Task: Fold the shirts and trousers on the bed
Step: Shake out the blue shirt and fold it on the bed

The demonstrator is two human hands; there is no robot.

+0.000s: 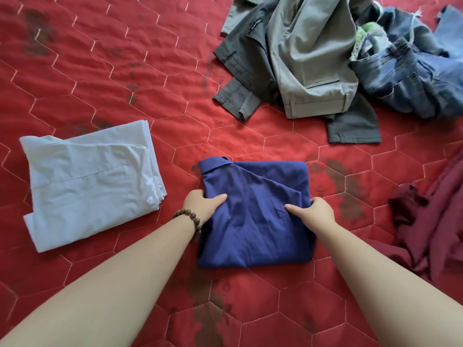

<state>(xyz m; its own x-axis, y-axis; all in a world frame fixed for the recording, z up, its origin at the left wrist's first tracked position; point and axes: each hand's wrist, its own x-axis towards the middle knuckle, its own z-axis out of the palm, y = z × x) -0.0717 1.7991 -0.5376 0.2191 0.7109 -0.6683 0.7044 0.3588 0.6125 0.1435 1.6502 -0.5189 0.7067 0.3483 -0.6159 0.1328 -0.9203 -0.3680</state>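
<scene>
1. Two bare forearms come into the head view from the bottom edge, one on each side; no sleeve covers either of them as far as the frame shows.
2. The left wrist carries a bracelet (188, 217) of round, dark brown beads that look like wood, strung in a single row.
3. The beads are much alike in size and have a dull, matte surface.
4. The left hand (202, 203) wears no ring or glove.
5. The right hand (316, 212) and its wrist are likewise bare.

small white script logo on dark grey trousers (250, 58), too tiny to read, no other text or nos. visible
</scene>
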